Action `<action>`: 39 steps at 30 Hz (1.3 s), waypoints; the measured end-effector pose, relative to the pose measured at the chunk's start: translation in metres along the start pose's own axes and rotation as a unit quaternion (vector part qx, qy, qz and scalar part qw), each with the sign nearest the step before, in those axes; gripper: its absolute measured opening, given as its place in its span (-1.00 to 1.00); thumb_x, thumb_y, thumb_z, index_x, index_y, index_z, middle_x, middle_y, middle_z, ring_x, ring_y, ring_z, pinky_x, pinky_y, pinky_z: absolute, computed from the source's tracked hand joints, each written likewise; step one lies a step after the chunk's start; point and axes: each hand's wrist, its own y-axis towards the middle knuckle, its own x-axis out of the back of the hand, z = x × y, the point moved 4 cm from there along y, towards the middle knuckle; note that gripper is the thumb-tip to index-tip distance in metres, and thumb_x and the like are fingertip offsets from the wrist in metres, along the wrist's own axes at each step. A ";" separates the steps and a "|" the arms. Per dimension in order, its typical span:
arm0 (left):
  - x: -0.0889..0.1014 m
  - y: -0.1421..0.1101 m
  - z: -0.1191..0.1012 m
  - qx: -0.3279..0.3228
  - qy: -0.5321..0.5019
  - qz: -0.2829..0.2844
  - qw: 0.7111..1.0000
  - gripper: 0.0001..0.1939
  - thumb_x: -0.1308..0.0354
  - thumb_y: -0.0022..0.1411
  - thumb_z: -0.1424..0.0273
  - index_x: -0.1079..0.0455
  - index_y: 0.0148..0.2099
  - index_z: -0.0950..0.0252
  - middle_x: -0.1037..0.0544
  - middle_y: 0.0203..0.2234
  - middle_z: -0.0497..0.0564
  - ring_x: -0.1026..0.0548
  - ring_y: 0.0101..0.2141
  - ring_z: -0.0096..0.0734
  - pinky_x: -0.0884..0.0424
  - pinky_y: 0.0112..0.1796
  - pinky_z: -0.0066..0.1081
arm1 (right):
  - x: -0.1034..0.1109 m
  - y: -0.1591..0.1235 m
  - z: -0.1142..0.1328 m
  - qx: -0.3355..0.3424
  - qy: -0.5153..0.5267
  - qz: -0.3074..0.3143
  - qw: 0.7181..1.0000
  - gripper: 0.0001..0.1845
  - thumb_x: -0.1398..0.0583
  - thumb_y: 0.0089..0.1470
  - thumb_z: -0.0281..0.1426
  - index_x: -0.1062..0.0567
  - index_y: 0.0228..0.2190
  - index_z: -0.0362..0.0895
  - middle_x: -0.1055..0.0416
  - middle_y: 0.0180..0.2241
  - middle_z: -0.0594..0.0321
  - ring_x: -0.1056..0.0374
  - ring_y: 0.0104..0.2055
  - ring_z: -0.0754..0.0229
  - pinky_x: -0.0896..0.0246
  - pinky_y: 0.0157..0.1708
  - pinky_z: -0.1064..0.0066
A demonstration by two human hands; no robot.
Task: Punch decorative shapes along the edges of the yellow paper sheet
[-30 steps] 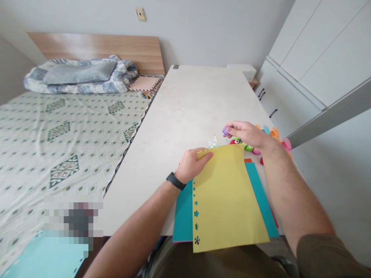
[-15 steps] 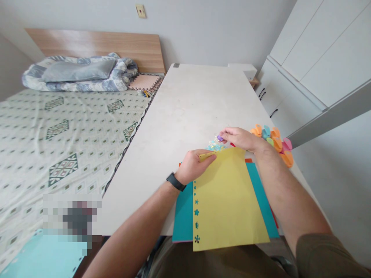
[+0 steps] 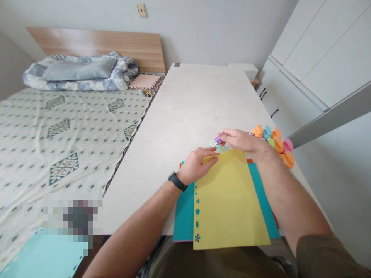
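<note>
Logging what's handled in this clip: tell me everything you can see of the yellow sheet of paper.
The yellow sheet of paper is a flat, matte rectangle lying on a teal sheet and running past the near edge of the white table. Down its left side runs a column of small punched shapes: dots, a star, a crown and flowers. The left hand rests at its upper left, where a narrow yellow strip or folded corner shows; which, I cannot tell.

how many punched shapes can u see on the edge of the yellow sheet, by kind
Visible punched shapes on the yellow sheet:
small dots: 3
stars: 1
flowers: 2
crowns: 1
total: 7
</note>
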 end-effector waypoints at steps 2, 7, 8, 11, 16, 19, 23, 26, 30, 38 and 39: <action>-0.001 0.001 -0.001 -0.016 0.022 0.007 1.000 -0.76 -0.21 0.39 0.29 -0.65 0.00 0.20 -0.60 0.13 0.12 -0.56 0.13 -0.14 -0.42 0.20 -0.12 | 0.000 0.000 0.000 0.002 -0.006 -0.004 1.000 -0.49 -0.13 0.31 0.05 -0.60 -0.16 -0.11 -0.63 -0.15 0.11 -0.50 -0.10 0.07 -0.33 -0.10 0.31; -0.004 0.003 0.000 -0.041 0.039 0.021 0.998 -0.76 -0.20 0.40 0.33 -0.64 0.01 0.20 -0.61 0.11 0.13 -0.56 0.13 -0.13 -0.42 0.17 -0.10 | -0.001 -0.001 0.003 0.005 -0.023 -0.004 1.000 -0.47 -0.12 0.31 0.07 -0.60 -0.15 -0.10 -0.62 -0.18 0.14 -0.48 -0.14 0.08 -0.33 -0.15 0.33; -0.005 0.003 0.000 -0.046 0.042 0.022 0.998 -0.76 -0.19 0.41 0.33 -0.64 0.01 0.20 -0.61 0.11 0.13 -0.57 0.11 -0.13 -0.43 0.17 -0.10 | -0.002 -0.002 0.004 0.006 -0.023 -0.002 1.000 -0.47 -0.12 0.31 0.07 -0.60 -0.16 -0.10 -0.62 -0.18 0.14 -0.48 -0.15 0.08 -0.33 -0.16 0.33; -0.006 0.003 0.002 -0.055 0.050 0.020 0.997 -0.77 -0.19 0.41 0.34 -0.63 0.01 0.19 -0.57 0.17 0.12 -0.60 0.06 -0.14 -0.44 0.15 -0.10 | -0.002 -0.003 0.007 0.004 -0.029 -0.002 1.000 -0.48 -0.11 0.31 0.07 -0.59 -0.18 -0.09 -0.61 -0.21 0.16 -0.47 -0.17 0.08 -0.32 -0.19 0.34; -0.005 0.003 0.002 -0.048 0.058 0.010 0.997 -0.76 -0.18 0.41 0.31 -0.64 0.00 0.20 -0.50 0.24 0.14 -0.58 0.10 -0.10 -0.43 0.17 -0.09 | -0.002 -0.003 0.006 0.002 -0.044 0.002 0.999 -0.48 -0.10 0.32 0.08 -0.58 -0.20 -0.08 -0.58 -0.24 0.18 -0.45 -0.21 0.10 -0.30 -0.24 0.35; -0.005 0.002 0.003 -0.039 0.058 0.009 0.998 -0.75 -0.19 0.42 0.29 -0.64 0.01 0.19 -0.50 0.25 0.16 -0.55 0.14 -0.08 -0.42 0.18 -0.06 | -0.002 -0.001 0.002 0.003 -0.041 -0.002 0.999 -0.48 -0.09 0.32 0.08 -0.58 -0.19 -0.09 -0.59 -0.23 0.17 -0.46 -0.20 0.10 -0.30 -0.23 0.34; -0.005 0.001 0.002 -0.029 0.047 0.012 0.998 -0.74 -0.18 0.42 0.28 -0.64 0.03 0.18 -0.55 0.20 0.17 -0.52 0.18 -0.07 -0.40 0.21 -0.04 | 0.003 0.000 -0.001 -0.001 -0.055 -0.028 0.998 -0.50 -0.09 0.33 0.06 -0.58 -0.15 -0.07 -0.61 -0.18 0.15 -0.48 -0.18 0.09 -0.30 -0.22 0.32; -0.004 0.000 0.000 -0.027 0.027 0.016 0.999 -0.75 -0.18 0.42 0.29 -0.63 0.03 0.20 -0.63 0.10 0.12 -0.57 0.12 -0.14 -0.44 0.19 -0.11 | 0.014 -0.002 -0.003 -0.006 -0.115 -0.089 0.989 -0.54 -0.10 0.32 0.04 -0.58 -0.12 -0.04 -0.61 -0.18 0.16 -0.47 -0.22 0.09 -0.28 -0.25 0.31; -0.003 -0.001 -0.004 -0.031 0.002 0.017 0.999 -0.76 -0.19 0.42 0.31 -0.63 0.00 0.23 -0.68 0.00 0.07 -0.61 0.03 -0.22 -0.49 0.13 -0.20 | 0.033 -0.002 -0.013 -0.011 -0.224 -0.174 0.959 -0.64 -0.15 0.30 -0.09 -0.60 -0.18 -0.08 -0.58 -0.20 0.08 -0.45 -0.25 0.06 -0.27 -0.25 0.27; -0.002 -0.002 -0.007 -0.012 -0.002 0.028 1.000 -0.76 -0.17 0.42 0.28 -0.62 -0.02 0.22 -0.70 -0.07 0.07 -0.64 -0.05 -0.22 -0.54 0.05 -0.24 | 0.055 -0.003 -0.047 -0.086 -0.252 -0.283 0.921 -0.67 -0.26 0.19 -0.18 -0.54 -0.07 -0.07 -0.62 -0.13 0.01 -0.52 -0.14 -0.05 -0.34 -0.11 0.16; -0.002 -0.002 -0.008 -0.008 -0.003 0.031 0.999 -0.75 -0.17 0.42 0.27 -0.62 -0.02 0.22 -0.70 -0.07 0.08 -0.64 -0.05 -0.21 -0.54 0.04 -0.24 | 0.055 -0.003 -0.049 -0.095 -0.250 -0.281 0.922 -0.69 -0.27 0.17 -0.18 -0.53 -0.10 -0.06 -0.63 -0.16 0.04 -0.53 -0.16 -0.04 -0.34 -0.13 0.17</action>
